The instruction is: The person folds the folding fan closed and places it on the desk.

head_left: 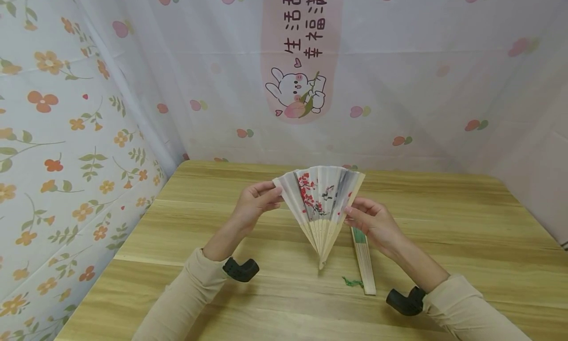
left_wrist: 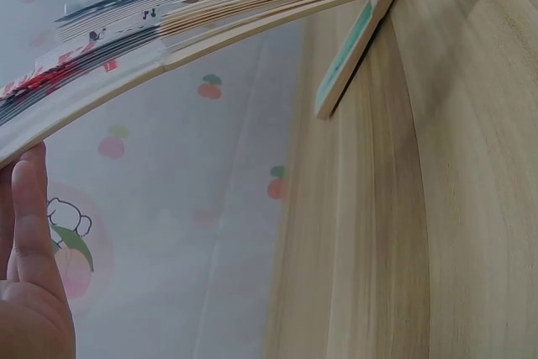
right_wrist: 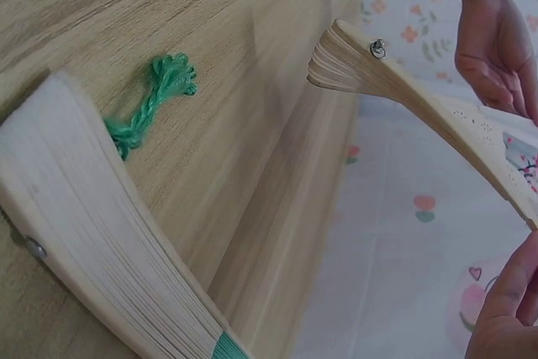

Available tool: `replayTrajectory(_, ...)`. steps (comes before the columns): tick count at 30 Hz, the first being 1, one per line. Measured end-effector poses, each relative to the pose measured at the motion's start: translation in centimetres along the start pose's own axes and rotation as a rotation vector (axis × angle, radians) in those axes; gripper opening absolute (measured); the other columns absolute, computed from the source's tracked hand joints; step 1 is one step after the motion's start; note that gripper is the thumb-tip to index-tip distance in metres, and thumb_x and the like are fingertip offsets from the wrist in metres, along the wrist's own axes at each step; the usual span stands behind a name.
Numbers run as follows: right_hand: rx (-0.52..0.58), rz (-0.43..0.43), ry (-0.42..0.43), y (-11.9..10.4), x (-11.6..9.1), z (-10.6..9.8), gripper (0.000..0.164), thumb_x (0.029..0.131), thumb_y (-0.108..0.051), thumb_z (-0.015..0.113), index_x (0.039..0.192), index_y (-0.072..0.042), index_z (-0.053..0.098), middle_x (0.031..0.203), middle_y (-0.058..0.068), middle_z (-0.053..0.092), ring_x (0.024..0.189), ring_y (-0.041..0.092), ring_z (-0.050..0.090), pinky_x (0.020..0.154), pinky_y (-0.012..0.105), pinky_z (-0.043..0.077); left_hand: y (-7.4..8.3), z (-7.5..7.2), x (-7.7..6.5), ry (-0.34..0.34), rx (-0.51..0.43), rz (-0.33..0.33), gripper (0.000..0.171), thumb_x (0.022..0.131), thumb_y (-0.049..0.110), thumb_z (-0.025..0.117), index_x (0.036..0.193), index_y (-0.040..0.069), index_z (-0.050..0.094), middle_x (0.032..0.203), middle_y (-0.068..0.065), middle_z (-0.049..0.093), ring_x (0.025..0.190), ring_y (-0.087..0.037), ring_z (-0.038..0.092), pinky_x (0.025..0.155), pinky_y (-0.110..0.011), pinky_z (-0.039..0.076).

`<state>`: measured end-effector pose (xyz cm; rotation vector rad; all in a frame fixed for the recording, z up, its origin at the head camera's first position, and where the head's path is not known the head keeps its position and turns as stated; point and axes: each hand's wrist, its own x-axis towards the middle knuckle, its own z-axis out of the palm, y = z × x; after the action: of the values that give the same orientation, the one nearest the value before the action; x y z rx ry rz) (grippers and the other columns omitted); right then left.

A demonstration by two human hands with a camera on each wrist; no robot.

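A white folding fan (head_left: pixel 320 195) with red blossoms and small dark birds is partly spread, its riveted end pointing down toward the wearer. My left hand (head_left: pixel 257 203) pinches its left edge stick between thumb and fingers. On the other side, my right hand (head_left: pixel 372 220) pinches the right edge stick. The fan is held above the table, as the right wrist view shows with its rivet end (right_wrist: pixel 345 56) in the air. Beneath my right hand lies a second, folded fan (head_left: pixel 365 264) with a green part and pale sticks; its upper end is hidden by that hand.
A green tassel cord (head_left: pixel 352 282) lies beside the folded fan's lower end. The wood-grain table (head_left: pixel 199 301) runs back to a printed curtain (head_left: pixel 213 85), and a flowered curtain (head_left: pixel 57 149) hangs at the left. Black bands (head_left: pixel 241 269) sit at both wrists.
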<state>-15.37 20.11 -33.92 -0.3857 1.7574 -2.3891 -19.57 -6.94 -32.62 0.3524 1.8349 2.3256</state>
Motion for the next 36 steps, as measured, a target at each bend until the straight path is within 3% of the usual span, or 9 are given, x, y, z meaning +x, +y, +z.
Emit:
replayTrajectory(26, -0.107, 0.021, -0.011, 0.4, -0.1, 0.6, 0.017, 0.087, -0.003, 0.055, 0.085, -0.016, 0.065, 0.079, -0.003, 0.059, 0.074, 0.009, 0.058, 0.070, 0.025, 0.050, -0.5, 1.0, 0.1, -0.022, -0.007, 0.010, 0.024, 0.087, 0.003, 0.054, 0.107, -0.010, 0.056, 0.080, 0.003, 0.066, 0.074, -0.011, 0.064, 0.066, -0.024, 0.050)
replayTrajectory(30, -0.122, 0.014, -0.022, 0.4, -0.1, 0.6, 0.017, 0.087, -0.003, 0.054, 0.087, -0.016, 0.065, 0.080, -0.003, 0.060, 0.074, 0.009, 0.058, 0.070, 0.025, 0.050, -0.9, 0.9, 0.2, -0.039, 0.000, 0.051, 0.030, 0.084, 0.011, 0.060, 0.106, -0.009, 0.057, 0.083, 0.000, 0.066, 0.076, -0.013, 0.064, 0.067, -0.025, 0.050)
replayTrajectory(31, -0.123, 0.014, -0.023, 0.4, -0.1, 0.6, 0.017, 0.087, -0.003, 0.054, 0.087, -0.016, 0.065, 0.081, -0.003, 0.060, 0.074, 0.009, 0.058, 0.070, 0.025, 0.050, -2.3, 0.3, 1.2, -0.058, -0.008, 0.074, 0.030, 0.084, 0.013, 0.062, 0.106, -0.007, 0.059, 0.085, -0.001, 0.066, 0.076, -0.013, 0.064, 0.067, -0.025, 0.050)
replayTrajectory(34, -0.131, 0.016, -0.019, 0.4, -0.1, 0.6, 0.017, 0.087, -0.003, 0.054, 0.088, -0.017, 0.065, 0.081, -0.003, 0.060, 0.074, 0.009, 0.058, 0.069, 0.024, 0.050, -2.4, 0.3, 1.2, -0.071, -0.001, 0.096, 0.032, 0.082, 0.017, 0.064, 0.105, -0.005, 0.060, 0.086, -0.004, 0.066, 0.077, -0.014, 0.064, 0.067, -0.025, 0.051)
replayTrajectory(36, -0.133, 0.017, -0.019, 0.4, -0.1, 0.6, 0.017, 0.087, -0.004, 0.054, 0.088, -0.017, 0.065, 0.081, -0.003, 0.061, 0.074, 0.008, 0.058, 0.070, 0.025, 0.050, -2.3, 0.5, 1.3, -0.059, -0.004, 0.077, 0.030, 0.083, 0.014, 0.062, 0.105, -0.006, 0.059, 0.085, -0.003, 0.066, 0.076, -0.014, 0.064, 0.066, -0.025, 0.051)
